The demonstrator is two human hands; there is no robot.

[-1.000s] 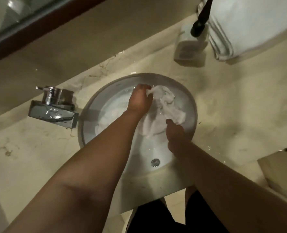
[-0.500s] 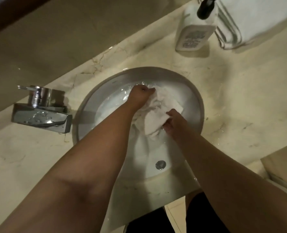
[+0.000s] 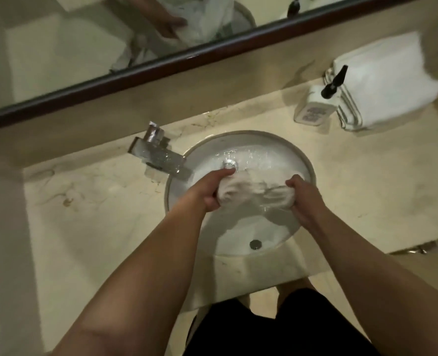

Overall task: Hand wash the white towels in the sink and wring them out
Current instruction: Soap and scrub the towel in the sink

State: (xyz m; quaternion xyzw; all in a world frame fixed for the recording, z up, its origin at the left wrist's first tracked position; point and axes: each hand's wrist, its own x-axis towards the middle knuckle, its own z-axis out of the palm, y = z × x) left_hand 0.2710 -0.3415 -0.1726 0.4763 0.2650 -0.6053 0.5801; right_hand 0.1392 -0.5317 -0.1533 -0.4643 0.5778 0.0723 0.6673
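A pale marble-look counter (image 3: 89, 227) runs under a dark-framed mirror (image 3: 161, 65), with a round white sink (image 3: 238, 140) set into it.

Over the basin, the left hand (image 3: 210, 191) has its fingers (image 3: 223, 173) curled over the top of one end of a bunched, wet white towel (image 3: 254, 192), the thumb tucked underneath so the cloth is clamped in the fist. The right hand (image 3: 304, 199) grips the other end the same way, fingers wrapped round the roll and knuckles toward the camera. The towel stretches as a thick, twisted bundle between the two fists, held above the sink bowl rather than lying in it, and only its middle part shows between the hands. Both forearms reach in from the lower edge of the view.

Below the towel the bowl holds a sheen of water, with a metal drain (image 3: 229, 164) just beyond the left fingertips and a second round metal fitting (image 3: 255, 244) on the near wall. A chrome tap (image 3: 159, 155) stands on the counter at the sink's left rim. Farther right and back, a white pump bottle (image 3: 315, 106) with a black nozzle stands just beside a folded stack of white towels (image 3: 382, 80). The mirror reflects a hand on white cloth, blurred.
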